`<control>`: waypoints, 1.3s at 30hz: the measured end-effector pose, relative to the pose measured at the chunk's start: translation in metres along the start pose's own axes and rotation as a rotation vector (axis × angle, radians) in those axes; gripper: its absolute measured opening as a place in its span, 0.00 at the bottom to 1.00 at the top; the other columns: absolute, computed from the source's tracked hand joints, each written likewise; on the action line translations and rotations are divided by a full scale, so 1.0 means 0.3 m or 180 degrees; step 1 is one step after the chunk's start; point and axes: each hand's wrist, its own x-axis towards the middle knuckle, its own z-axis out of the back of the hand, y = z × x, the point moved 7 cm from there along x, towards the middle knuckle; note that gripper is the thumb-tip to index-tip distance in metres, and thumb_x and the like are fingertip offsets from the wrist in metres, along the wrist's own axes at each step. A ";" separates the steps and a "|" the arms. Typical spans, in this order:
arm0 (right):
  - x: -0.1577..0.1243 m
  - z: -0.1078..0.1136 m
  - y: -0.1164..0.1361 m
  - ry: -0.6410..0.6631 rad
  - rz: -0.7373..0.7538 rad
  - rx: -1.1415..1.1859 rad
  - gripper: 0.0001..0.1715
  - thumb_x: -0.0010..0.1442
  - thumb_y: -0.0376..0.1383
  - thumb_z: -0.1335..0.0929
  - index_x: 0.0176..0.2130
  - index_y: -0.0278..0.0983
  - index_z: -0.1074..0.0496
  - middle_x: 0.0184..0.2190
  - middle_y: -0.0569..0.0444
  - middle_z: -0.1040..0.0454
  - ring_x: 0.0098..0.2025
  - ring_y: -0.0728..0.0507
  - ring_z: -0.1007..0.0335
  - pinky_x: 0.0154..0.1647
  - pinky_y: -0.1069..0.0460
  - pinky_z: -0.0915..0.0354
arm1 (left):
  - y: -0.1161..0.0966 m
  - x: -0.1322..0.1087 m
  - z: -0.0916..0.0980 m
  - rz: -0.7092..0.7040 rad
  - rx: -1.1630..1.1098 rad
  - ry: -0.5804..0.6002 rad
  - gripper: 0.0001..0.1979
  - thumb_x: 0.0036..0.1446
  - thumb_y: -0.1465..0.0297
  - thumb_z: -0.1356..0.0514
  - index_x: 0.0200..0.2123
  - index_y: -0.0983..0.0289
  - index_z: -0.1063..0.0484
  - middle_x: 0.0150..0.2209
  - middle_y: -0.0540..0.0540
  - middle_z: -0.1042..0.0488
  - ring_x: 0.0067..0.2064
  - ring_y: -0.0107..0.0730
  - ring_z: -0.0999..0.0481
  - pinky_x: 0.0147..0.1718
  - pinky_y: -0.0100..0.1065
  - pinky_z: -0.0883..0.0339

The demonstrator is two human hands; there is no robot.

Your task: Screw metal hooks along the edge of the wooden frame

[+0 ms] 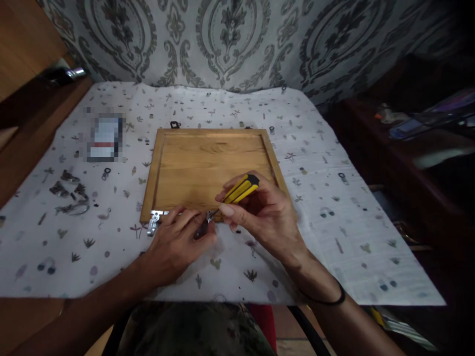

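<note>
A wooden panel (218,158) with a raised frame lies flat on the patterned cloth. Along its near edge runs a shiny metal fitting (152,223), whose left end hangs past the wood. My left hand (174,242) bends over the near edge, fingers and thumb closed about the fitting and hiding much of it. In my right hand (272,215) is a yellow and black screwdriver (241,189), gripped by thumb and fingers. It slants down to the left, its tip at a small metal part beside my left fingertips. The exact contact is too small to make out.
Several loose metal pieces (70,193) lie on the cloth (334,237) at the left. Behind them rests a blurred phone-like object (105,137). Brown furniture (44,113) borders the left side, and a dark surface with clutter (411,128) stands at the right.
</note>
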 end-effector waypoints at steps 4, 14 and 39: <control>-0.011 -0.014 0.014 0.0319 0.0113 -0.0034 0.21 0.64 0.49 0.28 0.52 0.42 0.25 0.38 0.55 0.22 0.29 0.50 0.23 0.30 0.55 0.24 | -0.002 -0.003 -0.008 -0.0026 -0.0032 0.0083 0.10 0.69 0.75 0.46 0.45 0.64 0.25 0.46 0.62 0.20 0.47 0.44 0.25 0.46 0.46 0.34; -0.005 -0.011 0.024 -0.0028 0.0054 -0.0072 0.21 0.52 0.47 0.20 0.34 0.39 0.30 0.33 0.57 0.21 0.19 0.55 0.35 0.16 0.58 0.34 | -0.007 0.001 0.002 -0.0061 0.0041 0.0000 0.11 0.70 0.76 0.48 0.46 0.66 0.26 0.44 0.61 0.20 0.45 0.42 0.26 0.46 0.45 0.35; 0.000 0.000 0.087 -0.0316 0.0304 -0.0280 0.22 0.53 0.44 0.20 0.33 0.39 0.33 0.36 0.57 0.19 0.14 0.57 0.36 0.10 0.60 0.40 | -0.004 -0.007 -0.001 -0.0115 0.0244 0.0049 0.09 0.66 0.77 0.44 0.47 0.65 0.27 0.44 0.60 0.21 0.45 0.41 0.27 0.48 0.44 0.34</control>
